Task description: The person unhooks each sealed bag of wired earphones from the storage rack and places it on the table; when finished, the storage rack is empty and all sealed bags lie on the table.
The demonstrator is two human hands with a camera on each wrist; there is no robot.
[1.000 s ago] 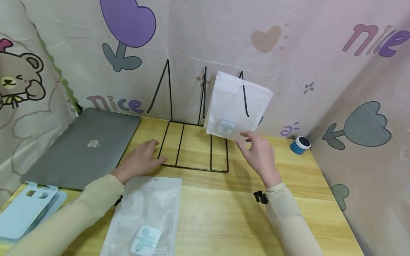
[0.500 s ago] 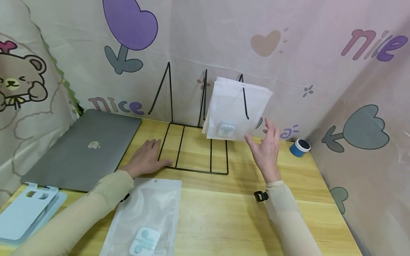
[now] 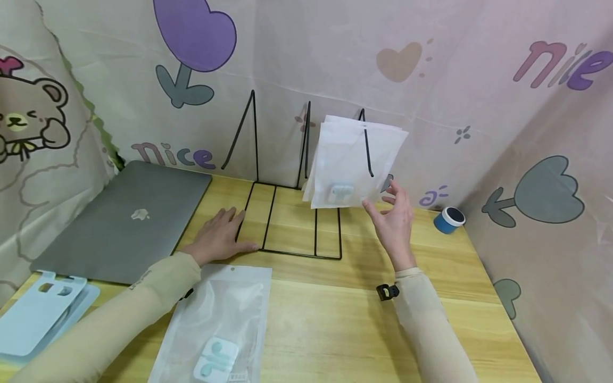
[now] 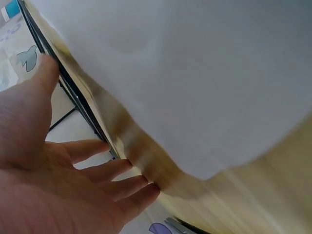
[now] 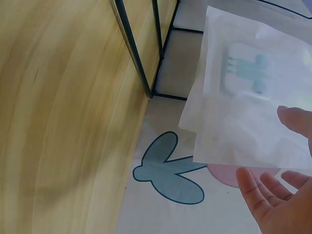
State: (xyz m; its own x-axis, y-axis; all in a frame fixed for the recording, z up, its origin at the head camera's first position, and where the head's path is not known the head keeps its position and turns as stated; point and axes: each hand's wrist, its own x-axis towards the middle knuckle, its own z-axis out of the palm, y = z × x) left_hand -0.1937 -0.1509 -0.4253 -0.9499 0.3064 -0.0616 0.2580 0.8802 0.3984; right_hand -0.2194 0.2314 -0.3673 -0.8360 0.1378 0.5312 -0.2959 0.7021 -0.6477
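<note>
Head view: bench [image 3: 325,319]; wire rack [image 3: 315,234] — could skid if bumped. White bags [image 3: 347,154], on its right hook [image 3: 368,151] — may slip off if tugged forward. Left hand [image 3: 217,235], relaxed, at rack's left; right hand [image 3: 395,226], unclenched, beside bags.

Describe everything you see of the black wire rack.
The black wire rack, apparently metal, stands on the wooden table. Its rectangular base has two inner bars; at the back stand three prongs, each bent, its arm slanting downward. White pouches hang on the rightmost prong; the others are bare. The left hand hides the rack's front left corner, seemingly touching it.
</note>
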